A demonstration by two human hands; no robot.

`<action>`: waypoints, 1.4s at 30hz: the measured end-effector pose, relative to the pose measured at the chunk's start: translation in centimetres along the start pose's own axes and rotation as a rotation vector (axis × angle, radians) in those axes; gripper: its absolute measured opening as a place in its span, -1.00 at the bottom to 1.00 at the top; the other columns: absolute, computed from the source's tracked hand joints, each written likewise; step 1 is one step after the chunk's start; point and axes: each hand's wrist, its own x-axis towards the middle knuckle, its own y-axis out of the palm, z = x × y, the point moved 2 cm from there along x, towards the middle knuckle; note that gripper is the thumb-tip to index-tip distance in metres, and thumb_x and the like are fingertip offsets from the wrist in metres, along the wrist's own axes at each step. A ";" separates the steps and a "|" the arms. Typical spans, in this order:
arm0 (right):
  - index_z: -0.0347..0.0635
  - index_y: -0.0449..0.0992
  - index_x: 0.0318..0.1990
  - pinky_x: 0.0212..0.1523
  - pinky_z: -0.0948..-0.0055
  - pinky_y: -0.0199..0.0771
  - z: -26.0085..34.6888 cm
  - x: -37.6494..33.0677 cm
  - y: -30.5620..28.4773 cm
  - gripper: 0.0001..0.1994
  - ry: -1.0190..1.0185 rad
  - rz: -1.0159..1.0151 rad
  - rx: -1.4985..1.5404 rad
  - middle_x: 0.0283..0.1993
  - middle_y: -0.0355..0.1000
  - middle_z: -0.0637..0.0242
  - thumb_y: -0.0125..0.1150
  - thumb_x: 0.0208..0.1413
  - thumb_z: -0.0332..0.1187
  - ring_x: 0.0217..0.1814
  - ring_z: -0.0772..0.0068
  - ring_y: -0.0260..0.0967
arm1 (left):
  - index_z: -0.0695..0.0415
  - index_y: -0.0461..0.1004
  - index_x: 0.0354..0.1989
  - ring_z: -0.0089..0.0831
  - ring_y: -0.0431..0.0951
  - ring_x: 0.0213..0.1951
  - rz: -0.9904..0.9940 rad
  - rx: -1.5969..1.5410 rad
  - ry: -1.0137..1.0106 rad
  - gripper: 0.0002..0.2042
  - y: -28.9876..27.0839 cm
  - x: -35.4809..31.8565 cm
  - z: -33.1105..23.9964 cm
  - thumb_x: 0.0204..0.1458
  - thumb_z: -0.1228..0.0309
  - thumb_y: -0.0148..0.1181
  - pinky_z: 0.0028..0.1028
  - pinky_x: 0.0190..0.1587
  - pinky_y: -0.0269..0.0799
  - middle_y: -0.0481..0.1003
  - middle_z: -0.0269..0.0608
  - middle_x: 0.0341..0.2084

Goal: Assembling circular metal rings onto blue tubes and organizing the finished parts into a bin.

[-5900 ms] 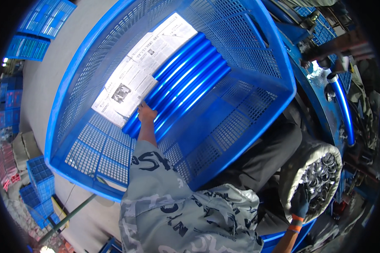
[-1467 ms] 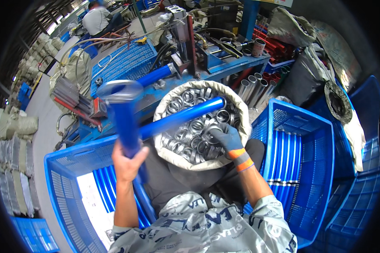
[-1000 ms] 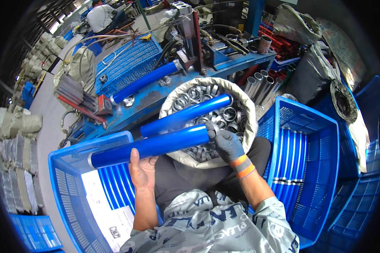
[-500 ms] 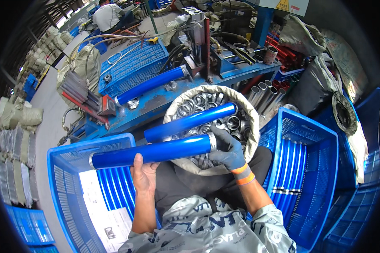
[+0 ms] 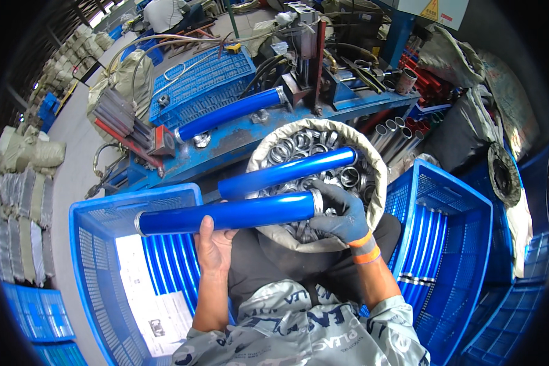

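A shiny blue tube (image 5: 232, 213) with a silver ring on each end lies level across my lap, above the left crate. My bare left hand (image 5: 213, 243) supports it from below near the middle, thumb on the near side. My right hand (image 5: 343, 215), in a grey-blue glove with an orange cuff, closes round the ring at the tube's right end. Just beyond, a second blue tube (image 5: 287, 172) rests across a cloth sack (image 5: 377, 201) full of silver metal rings (image 5: 349, 177). A third blue tube (image 5: 232, 113) sits between the jaws of a bench machine (image 5: 308, 67).
Blue crates stand on both sides: the left crate (image 5: 82, 262) holds blue tubes and paper sheets, the right crate (image 5: 485, 244) more tubes. Bare metal pipes (image 5: 391, 131) lean by the blue workbench (image 5: 216, 146). A person (image 5: 165, 15) sits far off.
The whole view has shifted slightly, with the bench and sack now further right in it. Both hands keep their hold on the blue tube, which looks nearly level.
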 end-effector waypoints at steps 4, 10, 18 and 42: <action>-0.24 0.60 0.53 0.34 0.41 0.58 0.8 0.9 0.2 -0.09 0.028 0.042 -0.116 0.37 0.64 0.29 0.87 -0.06 -0.42 0.27 0.49 0.58 | 0.21 0.57 0.38 -0.17 0.81 0.16 0.034 0.057 0.028 -0.45 -0.7 0.0 -0.1 0.42 0.05 0.44 -0.14 0.18 0.85 0.71 0.02 0.21; -0.30 0.55 0.56 0.39 0.38 0.59 0.4 1.8 1.1 -0.11 0.080 0.034 -0.018 0.39 0.63 0.25 0.83 0.01 -0.47 0.33 0.48 0.57 | 0.19 0.59 0.35 -0.16 0.82 0.10 0.000 0.008 0.034 -0.50 -1.1 0.9 -0.1 0.38 0.17 0.48 -0.11 0.12 0.87 0.71 0.05 0.22; -0.33 0.39 0.67 0.50 0.33 0.55 -1.4 3.6 2.8 -0.04 0.022 0.005 0.129 0.53 0.52 0.17 0.75 0.09 -0.59 0.45 0.43 0.52 | 0.19 0.46 0.50 -0.15 0.76 0.26 0.054 -0.029 0.052 -0.34 -2.0 2.9 0.1 0.40 0.04 0.46 -0.12 0.30 0.81 0.66 0.05 0.31; 0.09 0.48 0.53 0.58 -0.37 0.29 -9.7 44.5 7.8 -0.17 -0.203 0.038 -1.628 0.46 0.54 0.10 0.58 0.02 -0.21 0.58 -0.25 0.38 | 0.24 0.52 0.43 -0.18 0.58 0.43 -0.176 -0.222 0.011 -0.52 -9.7 7.2 -7.2 0.49 0.23 0.39 -0.15 0.50 0.54 0.59 0.02 0.35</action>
